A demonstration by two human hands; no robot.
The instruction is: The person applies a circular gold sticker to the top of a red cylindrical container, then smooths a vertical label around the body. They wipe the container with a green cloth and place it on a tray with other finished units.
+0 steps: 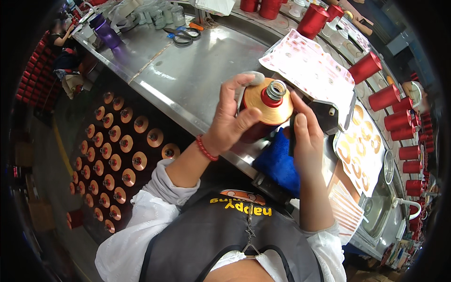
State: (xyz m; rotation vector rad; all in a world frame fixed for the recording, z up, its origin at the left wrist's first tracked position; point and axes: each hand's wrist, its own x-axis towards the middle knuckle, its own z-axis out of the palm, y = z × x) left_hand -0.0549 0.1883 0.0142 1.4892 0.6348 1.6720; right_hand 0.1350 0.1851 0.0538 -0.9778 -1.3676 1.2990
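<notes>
A dark red glass bottle (253, 133) is tilted in front of me, with a gold ring-shaped label (253, 99) on its shoulder and a bare threaded neck (276, 89). My left hand (232, 113) grips the bottle, its thumb pressing on the gold ring and a pale cover on one fingertip. On the bottle's other side my right hand (305, 129) is closed around a slim dark tool (292, 136), whose kind I cannot make out. Its index finger reaches to the edge of the ring. Under the bottle lies a blue cloth (280, 162).
Sheets of gold ring labels (359, 148) and pink-printed paper (305, 63) lie to the right. Beyond them, red bottles (365, 67) line a conveyor. Scissors (183, 36) and a purple bottle (105, 30) stand or lie on the metal table (197, 70). Several gold-shouldered bottles (139, 160) fill the lower left.
</notes>
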